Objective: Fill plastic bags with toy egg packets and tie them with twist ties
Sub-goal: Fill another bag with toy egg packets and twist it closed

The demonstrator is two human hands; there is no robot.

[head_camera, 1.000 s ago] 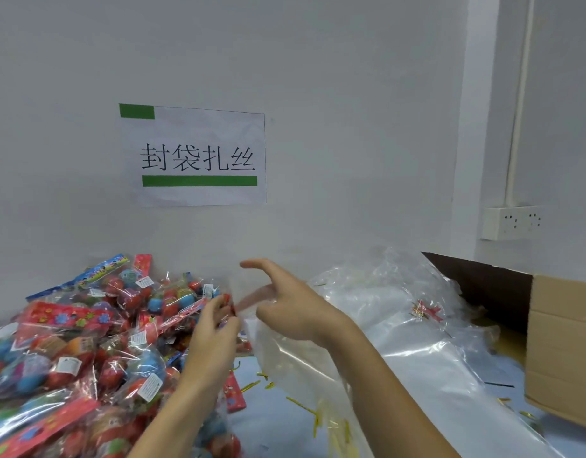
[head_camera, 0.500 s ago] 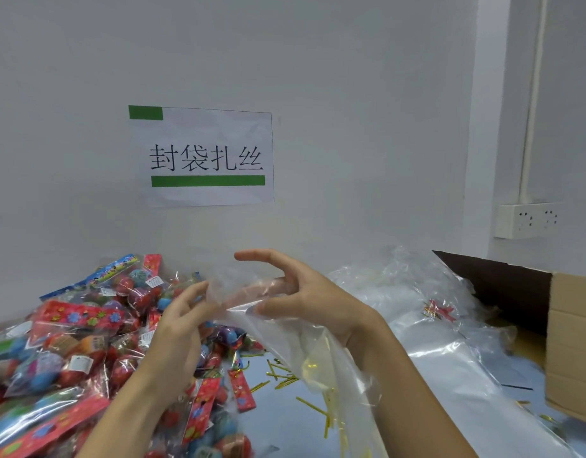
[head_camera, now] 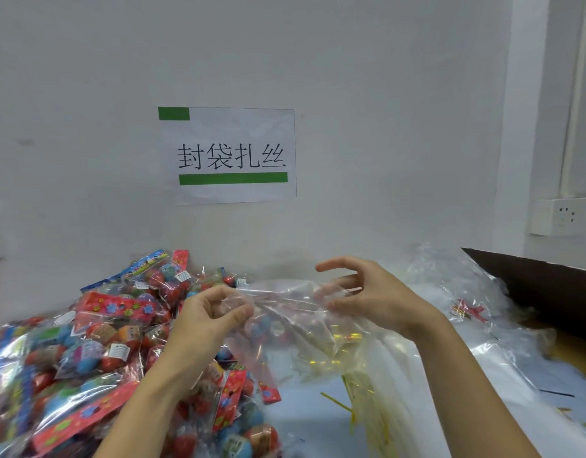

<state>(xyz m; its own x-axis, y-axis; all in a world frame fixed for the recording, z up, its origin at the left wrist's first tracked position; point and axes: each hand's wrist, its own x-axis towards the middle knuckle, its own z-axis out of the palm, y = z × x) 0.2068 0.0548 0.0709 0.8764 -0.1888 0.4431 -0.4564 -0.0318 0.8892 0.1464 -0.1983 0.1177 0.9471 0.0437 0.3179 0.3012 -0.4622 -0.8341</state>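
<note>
A clear plastic bag (head_camera: 285, 302) is held up at the centre of the view, its mouth stretched between the two hands and its body hanging toward five o'clock. The left hand (head_camera: 207, 317) pinches the bag's left edge, its thumb and curled fingers closed on the film. The right hand (head_camera: 371, 294) holds the right edge with its lower fingers bent into the plastic, while its forefinger sticks out straight toward nine o'clock, clear of the bag. Through the film, at about five o'clock below the hands, lie thin yellow twist ties (head_camera: 348, 401) on the pale table (head_camera: 305, 421). From seven to ten o'clock a heap of toy egg packets (head_camera: 96, 352) covers the table, red card headers and coloured eggs in clear wrap. At three o'clock more clear plastic (head_camera: 476, 292) lies crumpled, with a cardboard box (head_camera: 549, 285) just beyond it. Further back, on the white wall at twelve o'clock, is a paper sign (head_camera: 232, 157) with green bars, and a socket (head_camera: 566, 216) sits at two o'clock.
</note>
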